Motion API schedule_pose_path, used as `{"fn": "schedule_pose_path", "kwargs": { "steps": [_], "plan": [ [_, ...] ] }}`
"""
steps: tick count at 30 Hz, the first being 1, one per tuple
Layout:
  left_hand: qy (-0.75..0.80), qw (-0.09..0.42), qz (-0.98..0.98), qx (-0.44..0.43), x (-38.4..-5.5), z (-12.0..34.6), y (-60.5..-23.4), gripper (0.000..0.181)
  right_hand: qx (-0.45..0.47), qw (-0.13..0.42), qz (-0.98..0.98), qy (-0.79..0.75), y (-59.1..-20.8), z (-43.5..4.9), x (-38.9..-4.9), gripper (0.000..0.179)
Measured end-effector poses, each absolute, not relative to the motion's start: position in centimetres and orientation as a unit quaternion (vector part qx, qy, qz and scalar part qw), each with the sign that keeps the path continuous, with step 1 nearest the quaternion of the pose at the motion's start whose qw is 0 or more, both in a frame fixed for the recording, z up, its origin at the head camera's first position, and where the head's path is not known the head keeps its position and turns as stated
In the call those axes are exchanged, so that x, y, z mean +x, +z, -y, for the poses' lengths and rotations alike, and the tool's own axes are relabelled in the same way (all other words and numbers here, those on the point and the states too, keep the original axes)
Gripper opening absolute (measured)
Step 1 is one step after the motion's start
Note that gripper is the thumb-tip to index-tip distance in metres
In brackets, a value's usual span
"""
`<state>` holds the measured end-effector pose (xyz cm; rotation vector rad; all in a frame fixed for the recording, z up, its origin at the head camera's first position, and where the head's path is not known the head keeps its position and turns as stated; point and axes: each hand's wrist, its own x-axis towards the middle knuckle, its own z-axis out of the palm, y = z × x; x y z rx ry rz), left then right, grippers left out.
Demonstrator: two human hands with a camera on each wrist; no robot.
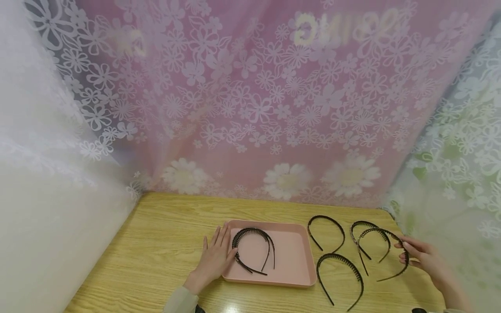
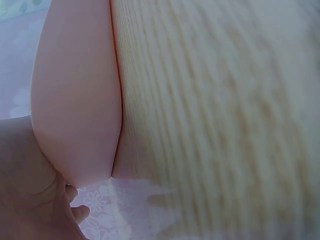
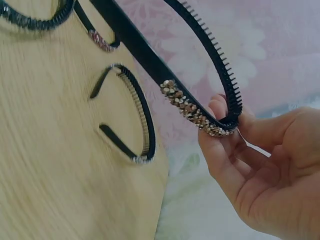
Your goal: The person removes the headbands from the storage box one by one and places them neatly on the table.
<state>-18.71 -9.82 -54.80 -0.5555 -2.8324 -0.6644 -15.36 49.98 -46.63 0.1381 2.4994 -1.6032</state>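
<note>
My right hand [image 1: 424,258] pinches a black toothed headband [image 1: 391,234] between thumb and fingers. In the right wrist view, gold-brown stones [image 3: 192,111] cover part of that headband, next to the fingertips. The held headband is raised above the table's right side and overlaps another headband [image 1: 363,223] in the head view. My left hand [image 1: 213,258] rests with extended fingers on the left rim of a pink tray [image 1: 293,256]. Overlapping black headbands [image 1: 253,230] lie in the tray's left part, close to the thumb. The left wrist view shows the tray's outer wall [image 2: 75,100] beside the hand.
Right of the tray, one black headband [image 1: 326,217] lies farther back and another [image 1: 339,255] nearer the front. The wood-grain table [image 1: 156,243] meets a pink flowered curtain [image 1: 242,130] behind, with pale sheets at both sides.
</note>
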Motion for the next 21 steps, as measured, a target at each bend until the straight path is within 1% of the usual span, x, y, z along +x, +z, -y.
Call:
{"fn": "schedule_pose_path", "kwargs": {
  "steps": [6,10,13,16,21],
  "plan": [
    [-0.221,0.075,0.956,-0.179,-18.6,9.7,-54.4,0.068,0.051,0.131,-0.841,-0.523,-46.6,-51.3,-15.2,0.027],
    [-0.214,0.065,0.959,-0.175,-18.6,9.7,-54.2,0.068,0.030,0.166,-0.830,-0.532,-46.9,-52.3,-15.2,0.029],
    [-0.220,0.075,0.956,-0.177,-18.6,9.7,-54.3,0.068,0.012,0.188,-0.825,-0.533,-47.3,-53.1,-15.1,0.031],
    [-0.224,0.087,0.954,-0.180,-18.7,9.7,-54.5,0.067,0.012,0.202,-0.826,-0.526,-47.8,-53.6,-15.0,0.032],
    [-0.225,0.085,0.954,-0.177,-18.7,9.7,-54.5,0.068,0.014,0.227,-0.823,-0.520,-48.6,-54.0,-14.8,0.043]
  ]
}}
